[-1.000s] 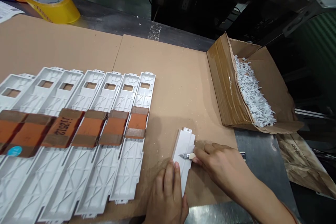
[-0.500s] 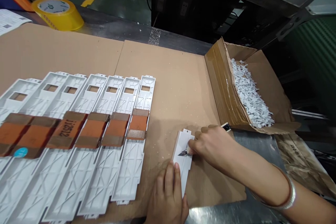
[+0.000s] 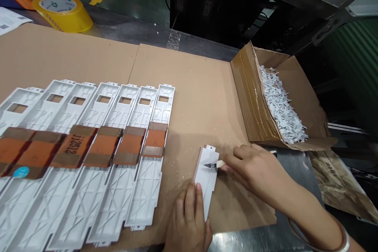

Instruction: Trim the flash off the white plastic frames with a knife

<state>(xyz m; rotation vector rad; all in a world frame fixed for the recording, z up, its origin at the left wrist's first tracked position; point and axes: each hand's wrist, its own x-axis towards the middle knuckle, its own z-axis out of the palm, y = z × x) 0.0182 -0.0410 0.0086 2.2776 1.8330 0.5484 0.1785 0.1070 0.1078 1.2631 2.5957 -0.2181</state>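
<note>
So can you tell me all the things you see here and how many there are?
White plastic panels: at least seven, white, in a row on the cardboard.
Single plastic panel: one, white, on the cardboard under the left hand.
Tape strips: several, brown and orange, across the row of panels.
Cardboard sheets: two, brown, under the panels.
Cardboard box: one, brown, right of the sheets.
Plastic scraps: many, white, in the box.
Tape roll: one, yellow, far left behind the cardboard.
Craft knife: one, silver and cream, in the right hand.
Bangle: one, silver, on the right wrist.
Left hand: one, on the single panel.
Right hand: one, holding the knife over the panel.
</note>
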